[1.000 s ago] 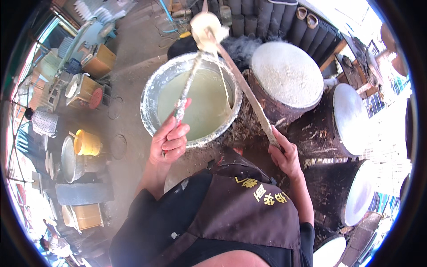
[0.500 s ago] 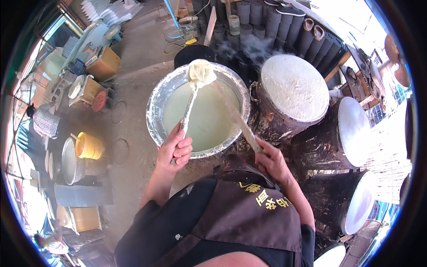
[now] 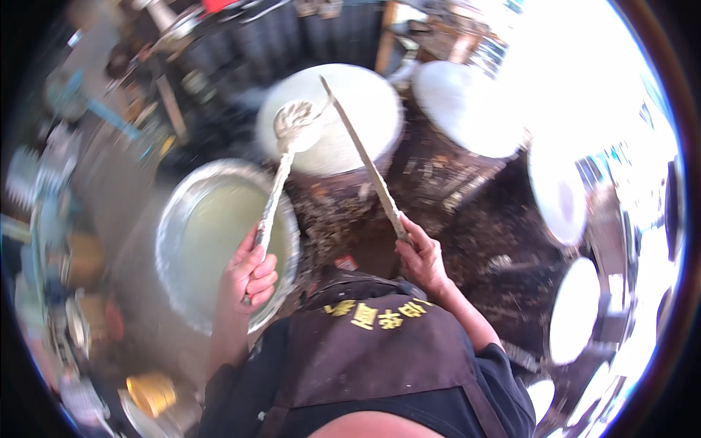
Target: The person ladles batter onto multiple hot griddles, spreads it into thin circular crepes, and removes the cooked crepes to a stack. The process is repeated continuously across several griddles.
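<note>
The left hand (image 3: 252, 274) is gripping a paste-coated ladle (image 3: 280, 177), its head showing at eleven o'clock against a pale round top (image 3: 336, 146), while the right hand (image 3: 422, 255) is clasping a flat stick (image 3: 363, 155) that is pointing toward twelve, and a basin (image 3: 166, 252) (holding pale liquid (image 3: 223, 237)) is standing at nine.

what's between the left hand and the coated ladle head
The ladle's coated handle spans the stretch from the left hand to the ladle head, as the head view shows.
</note>
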Demonstrator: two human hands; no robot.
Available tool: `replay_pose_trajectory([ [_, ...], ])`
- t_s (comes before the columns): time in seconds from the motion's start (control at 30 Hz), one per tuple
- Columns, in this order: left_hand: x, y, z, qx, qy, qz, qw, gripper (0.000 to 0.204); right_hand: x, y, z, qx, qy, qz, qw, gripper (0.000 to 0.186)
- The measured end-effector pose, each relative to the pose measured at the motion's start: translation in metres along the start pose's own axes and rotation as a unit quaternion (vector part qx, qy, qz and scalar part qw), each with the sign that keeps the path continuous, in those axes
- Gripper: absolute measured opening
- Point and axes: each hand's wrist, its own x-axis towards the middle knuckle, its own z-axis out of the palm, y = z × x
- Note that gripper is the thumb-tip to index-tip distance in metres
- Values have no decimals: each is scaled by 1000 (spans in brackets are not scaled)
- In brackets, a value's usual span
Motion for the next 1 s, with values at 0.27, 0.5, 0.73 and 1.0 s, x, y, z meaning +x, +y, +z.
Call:
replay_pose_trajectory([
  [0.27,194,-78,133,43,-161,-184,969,42,-36,51,-155,-129,174,-8,976,49],
  [0.5,334,-183,250,275,-121,-138,944,47,-19,80,-269,-185,286,24,940,50],
  [0.73,438,-226,241,637,-120,186,739,42,24,127,-291,-295,286,79,908,56],
  [1.0,453,-117,310,830,31,419,366,43,63,154,-273,-266,315,116,904,55],
])
